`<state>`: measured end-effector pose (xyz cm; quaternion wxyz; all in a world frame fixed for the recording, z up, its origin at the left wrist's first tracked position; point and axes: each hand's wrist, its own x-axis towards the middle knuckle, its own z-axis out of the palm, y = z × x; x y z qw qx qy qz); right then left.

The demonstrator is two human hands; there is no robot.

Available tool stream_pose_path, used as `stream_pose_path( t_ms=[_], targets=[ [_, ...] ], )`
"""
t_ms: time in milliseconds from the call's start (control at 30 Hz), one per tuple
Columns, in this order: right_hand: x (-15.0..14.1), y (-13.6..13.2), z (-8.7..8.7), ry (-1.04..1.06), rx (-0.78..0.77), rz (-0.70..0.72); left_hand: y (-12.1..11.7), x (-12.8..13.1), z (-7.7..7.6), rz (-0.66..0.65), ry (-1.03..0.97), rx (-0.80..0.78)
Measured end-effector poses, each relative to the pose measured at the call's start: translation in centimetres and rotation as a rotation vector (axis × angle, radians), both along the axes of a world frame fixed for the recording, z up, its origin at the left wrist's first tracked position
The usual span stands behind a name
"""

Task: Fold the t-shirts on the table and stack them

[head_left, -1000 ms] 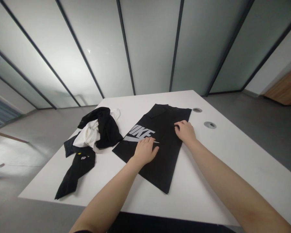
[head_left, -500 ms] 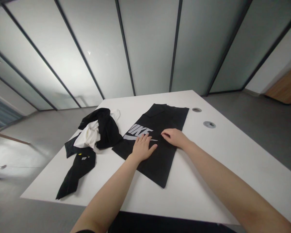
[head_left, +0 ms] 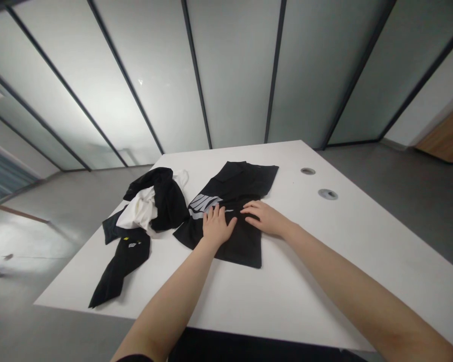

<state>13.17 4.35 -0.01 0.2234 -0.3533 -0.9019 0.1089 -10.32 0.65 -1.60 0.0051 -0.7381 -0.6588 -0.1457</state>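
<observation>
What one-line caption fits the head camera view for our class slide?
Left hand and right hand rest on a folded black Nike shirt on a white table, beside heaped clothes.

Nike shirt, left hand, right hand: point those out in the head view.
Nike shirt [head_left: 245, 246], head view, black fabric below the hands.
Left hand [head_left: 217, 227], head view, back of the hand.
Right hand [head_left: 265, 219], head view, back of the hand.

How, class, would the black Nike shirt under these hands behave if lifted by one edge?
The black Nike shirt would probably flop and drape, since it lies in soft folds under the left hand and right hand. It looks like thin cloth, so likely light for its size. Pushed, it might slide a little on the smooth white table.
</observation>
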Motion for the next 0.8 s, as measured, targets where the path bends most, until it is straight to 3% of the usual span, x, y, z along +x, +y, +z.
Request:
stream_pose_path(
  t_ms=[100, 300, 467, 667, 800],
  targets=[
    [-0.5, -0.2, -0.4, -0.109, -0.037, -0.055, 0.0, 0.0, 0.1, -0.013, -0.005, 0.001],
    [0.6, 0.6, 0.0, -0.222, -0.072, -0.343, -0.5, 0.5, 0.9, -0.115, -0.045, 0.040],
    [2.9, 1.9, 0.2, -0.295, -0.128, -0.576, -0.9, 0.7, 1.7, -0.241, -0.103, 0.097],
    [7.4, 3.5, -1.7, -0.310, -0.170, -0.904, -0.9, 0.4, 1.5, -0.208, -0.076, 0.008],
    [9.0, 4.2, -1.9, -0.325, -0.202, -0.991, -0.7, 0.2, 1.3, -0.208, -0.072, -0.047]
  ],
)
